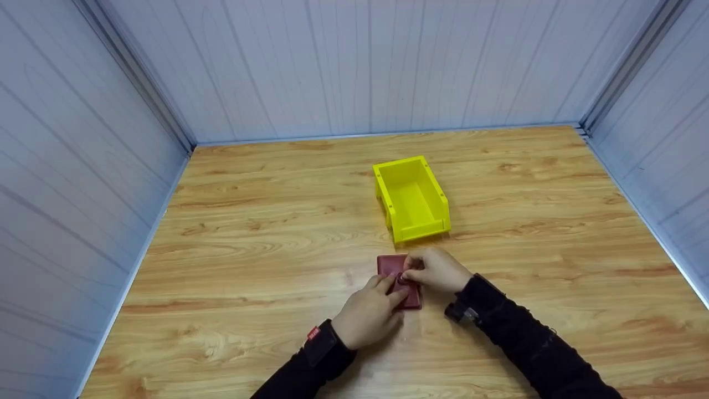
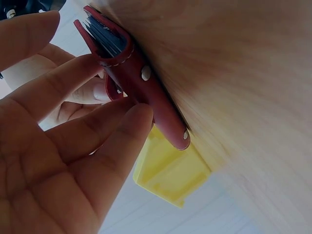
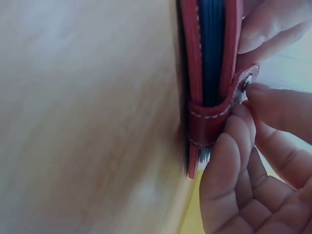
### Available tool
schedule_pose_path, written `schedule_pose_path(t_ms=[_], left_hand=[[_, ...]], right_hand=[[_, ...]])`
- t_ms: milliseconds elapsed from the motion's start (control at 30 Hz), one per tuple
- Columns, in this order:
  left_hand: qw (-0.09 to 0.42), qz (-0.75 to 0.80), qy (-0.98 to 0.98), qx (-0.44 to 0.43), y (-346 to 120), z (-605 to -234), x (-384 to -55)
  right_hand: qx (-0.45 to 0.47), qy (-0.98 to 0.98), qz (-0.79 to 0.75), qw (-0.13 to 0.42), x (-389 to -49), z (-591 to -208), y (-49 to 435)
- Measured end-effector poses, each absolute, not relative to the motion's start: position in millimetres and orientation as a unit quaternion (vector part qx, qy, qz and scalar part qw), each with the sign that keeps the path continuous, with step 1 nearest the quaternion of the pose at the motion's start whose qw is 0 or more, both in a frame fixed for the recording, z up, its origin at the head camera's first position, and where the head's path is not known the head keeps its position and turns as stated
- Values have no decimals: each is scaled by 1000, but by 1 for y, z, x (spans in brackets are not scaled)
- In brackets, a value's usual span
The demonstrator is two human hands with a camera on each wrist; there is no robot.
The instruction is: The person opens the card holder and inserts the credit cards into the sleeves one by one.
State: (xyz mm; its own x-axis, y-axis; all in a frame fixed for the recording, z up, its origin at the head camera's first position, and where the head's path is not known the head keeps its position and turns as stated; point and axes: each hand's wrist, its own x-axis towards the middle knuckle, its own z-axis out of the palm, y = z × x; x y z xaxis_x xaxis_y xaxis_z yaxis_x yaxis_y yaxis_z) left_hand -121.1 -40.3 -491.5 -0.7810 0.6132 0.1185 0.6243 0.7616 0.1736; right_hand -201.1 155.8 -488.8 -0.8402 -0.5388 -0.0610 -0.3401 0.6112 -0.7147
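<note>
A dark red leather card holder (image 1: 390,264) with pale stitching lies on the wooden table in the head view. Thin dark sheets or card sleeves (image 2: 105,36) show between its covers in the left wrist view, along with metal rivets on its spine. My left hand (image 1: 367,313) rests on the holder, its extended fingertips touching the cover. The right hand (image 1: 441,270) pinches the holder's strap tab between thumb and fingers. In the right wrist view, the stitched strap (image 3: 207,126) wraps the holder's edge, and a metal snap (image 3: 247,84) shows beside the thumb, its tab lifted from the cover.
A yellow open-front plastic bin (image 1: 412,202) stands on the table (image 1: 266,221) just beyond the card holder. Pale panel walls (image 1: 354,66) enclose the table at the back and on both sides. Dark sleeves and wrist straps cover both forearms.
</note>
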Motion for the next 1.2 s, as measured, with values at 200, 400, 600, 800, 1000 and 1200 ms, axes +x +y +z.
schedule_pose_path(t_ms=[200,400,600,800,1000,1200], left_hand=[[27,-106,-938,-329,-40,-492,-121],[24,-104,-938,-329,-40,-492,-122],[22,-102,-939,-328,-40,-491,-121],[29,-101,-939,-326,-41,-492,-121],[32,-106,-939,-326,-41,-492,-121],[25,-112,-938,-327,-41,-492,-121]], right_hand=[[-235,878,-384,161,-206,-488,155],[-239,877,-379,175,-212,-488,153],[-234,876,-378,188,-215,-487,152],[-238,880,-364,189,-217,-486,151],[-239,881,-362,191,-218,-486,151],[-236,875,-377,190,-216,-489,153]])
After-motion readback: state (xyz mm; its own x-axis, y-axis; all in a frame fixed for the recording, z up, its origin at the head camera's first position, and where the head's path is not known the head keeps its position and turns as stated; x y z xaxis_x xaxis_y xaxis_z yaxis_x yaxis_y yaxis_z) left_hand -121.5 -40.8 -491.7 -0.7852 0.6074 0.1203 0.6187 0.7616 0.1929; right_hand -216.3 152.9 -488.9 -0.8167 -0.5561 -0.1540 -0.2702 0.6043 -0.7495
